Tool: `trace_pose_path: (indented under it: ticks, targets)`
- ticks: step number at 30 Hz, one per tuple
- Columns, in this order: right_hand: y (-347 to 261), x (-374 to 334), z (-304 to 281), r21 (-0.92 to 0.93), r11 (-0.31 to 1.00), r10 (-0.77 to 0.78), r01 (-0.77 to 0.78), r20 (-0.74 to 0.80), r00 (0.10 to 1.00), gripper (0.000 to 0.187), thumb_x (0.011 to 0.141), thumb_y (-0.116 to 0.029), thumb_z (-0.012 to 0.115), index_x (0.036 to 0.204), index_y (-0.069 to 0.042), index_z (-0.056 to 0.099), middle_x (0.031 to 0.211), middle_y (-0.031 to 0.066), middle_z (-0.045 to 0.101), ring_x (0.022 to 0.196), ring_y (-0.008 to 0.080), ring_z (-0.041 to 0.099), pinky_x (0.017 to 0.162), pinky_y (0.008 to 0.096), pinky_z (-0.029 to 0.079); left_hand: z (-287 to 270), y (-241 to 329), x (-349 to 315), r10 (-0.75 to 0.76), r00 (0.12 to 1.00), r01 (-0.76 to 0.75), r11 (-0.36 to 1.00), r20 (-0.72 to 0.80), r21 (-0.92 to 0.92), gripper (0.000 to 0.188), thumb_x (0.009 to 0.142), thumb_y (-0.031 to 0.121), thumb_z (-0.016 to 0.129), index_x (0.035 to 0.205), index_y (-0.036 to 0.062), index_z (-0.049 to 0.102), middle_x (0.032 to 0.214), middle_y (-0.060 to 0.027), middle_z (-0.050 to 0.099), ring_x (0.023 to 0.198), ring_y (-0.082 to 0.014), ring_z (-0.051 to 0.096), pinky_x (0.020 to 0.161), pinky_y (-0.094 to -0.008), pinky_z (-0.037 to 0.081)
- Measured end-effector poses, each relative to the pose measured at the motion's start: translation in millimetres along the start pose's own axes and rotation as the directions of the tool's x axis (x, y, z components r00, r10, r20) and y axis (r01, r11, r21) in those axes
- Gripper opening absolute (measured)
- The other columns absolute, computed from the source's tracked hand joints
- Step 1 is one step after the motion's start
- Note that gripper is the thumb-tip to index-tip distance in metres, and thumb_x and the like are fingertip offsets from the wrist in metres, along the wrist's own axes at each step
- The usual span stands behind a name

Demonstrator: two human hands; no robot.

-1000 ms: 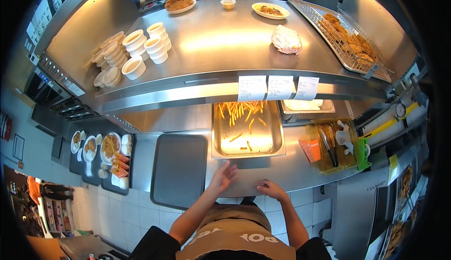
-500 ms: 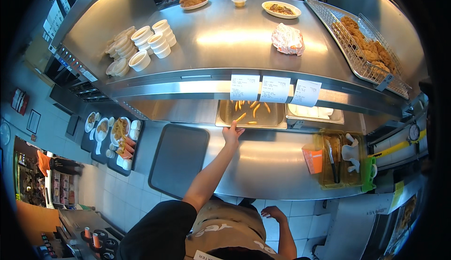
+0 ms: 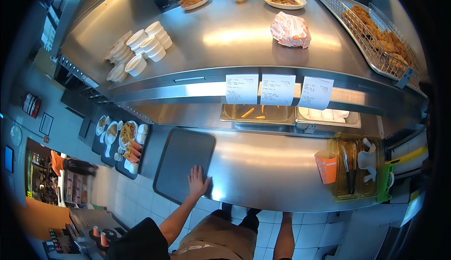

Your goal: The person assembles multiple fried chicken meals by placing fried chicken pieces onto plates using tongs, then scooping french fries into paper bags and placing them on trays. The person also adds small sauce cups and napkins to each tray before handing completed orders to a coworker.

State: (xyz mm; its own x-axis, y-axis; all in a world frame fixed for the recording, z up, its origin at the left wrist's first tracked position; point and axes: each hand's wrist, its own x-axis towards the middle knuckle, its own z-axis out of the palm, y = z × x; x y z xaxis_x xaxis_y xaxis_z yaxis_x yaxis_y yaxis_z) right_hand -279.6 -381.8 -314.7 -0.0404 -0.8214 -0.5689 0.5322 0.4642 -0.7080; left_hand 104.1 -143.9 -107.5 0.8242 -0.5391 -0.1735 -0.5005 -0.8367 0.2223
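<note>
And at the left of the steel counter [image 3: 263, 166], the grey tray [image 3: 181, 159], no food yet placed on it, is touched by the left hand [image 3: 198, 185], fingers spread, ungripping; the right hand's fingers, apparently counter-hidden, can't be told.

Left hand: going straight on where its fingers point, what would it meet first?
Probably the far rim of the dark tray; the left hand is over that tray, contact unclear.

Warm light [image 3: 230, 35] glows on a steel shelf [image 3: 206, 59] above a steel counter [image 3: 263, 166] and pale tiled floor [image 3: 131, 195].
</note>
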Motion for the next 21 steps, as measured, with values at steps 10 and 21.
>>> trace_pose_path:
  ticks: [10,21]
  targets:
    - [0,3,-1,-0.045,0.988,-0.147,0.15,0.079,0.986,0.05,0.093,-0.036,0.06,0.136,-0.016,0.045,0.118,0.0099,0.061,0.102,0.028,0.059,0.087,0.044,0.046,17,-7,27,0.01,0.994,-0.027,0.987,-0.108,-0.16,0.054,0.098,0.034,0.046,0.147,0.0114,0.042,0.158,-0.0187,0.022,0.147,-0.0389,0.016,0.116,-0.058,0.007]
    - [-46,-49,-101,-0.381,0.915,0.042,-0.136,-0.246,0.968,0.036,0.089,-0.026,0.056,0.122,-0.012,0.055,0.109,0.0132,0.063,0.092,0.0286,0.062,0.074,0.043,0.05,-357,199,109,0.513,0.545,-0.836,0.27,-0.663,-0.478,0.013,0.092,0.011,0.062,0.092,-0.0009,0.067,0.072,-0.0005,0.059,0.065,-0.0064,0.053,0.06,-0.0226,0.043]
